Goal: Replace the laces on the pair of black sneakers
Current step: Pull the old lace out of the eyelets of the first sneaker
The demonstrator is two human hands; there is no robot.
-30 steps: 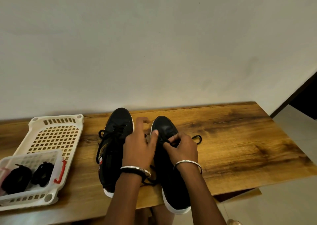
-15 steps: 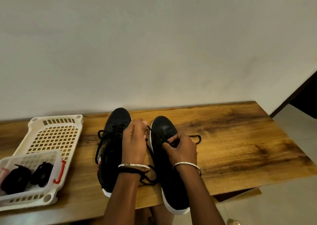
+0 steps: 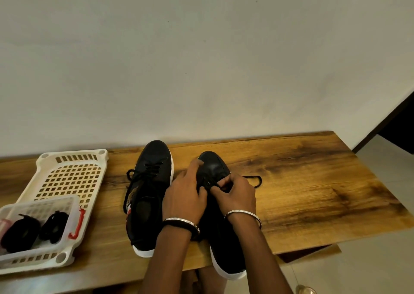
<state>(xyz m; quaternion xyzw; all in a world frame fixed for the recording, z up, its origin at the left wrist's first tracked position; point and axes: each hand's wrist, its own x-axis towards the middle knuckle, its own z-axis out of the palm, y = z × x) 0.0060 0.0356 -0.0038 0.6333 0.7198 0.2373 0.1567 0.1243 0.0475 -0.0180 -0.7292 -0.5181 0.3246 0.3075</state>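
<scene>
Unlacing seems the step in hand: just right of the laced sneaker (image 3: 150, 181), the right hand (image 3: 236, 198) pinches the lace (image 3: 260, 180) at the eyelets of the second sneaker (image 3: 214, 167); the left hand (image 3: 183, 201) steadies its toe, grasp unclear; next, draw the crossings free.

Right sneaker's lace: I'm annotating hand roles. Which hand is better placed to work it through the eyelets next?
Probably the right hand: it pinches the lace at the eyelets of the right sneaker. The left hand lies across the sneaker, index finger on the toe, apparently steadying it.
</scene>
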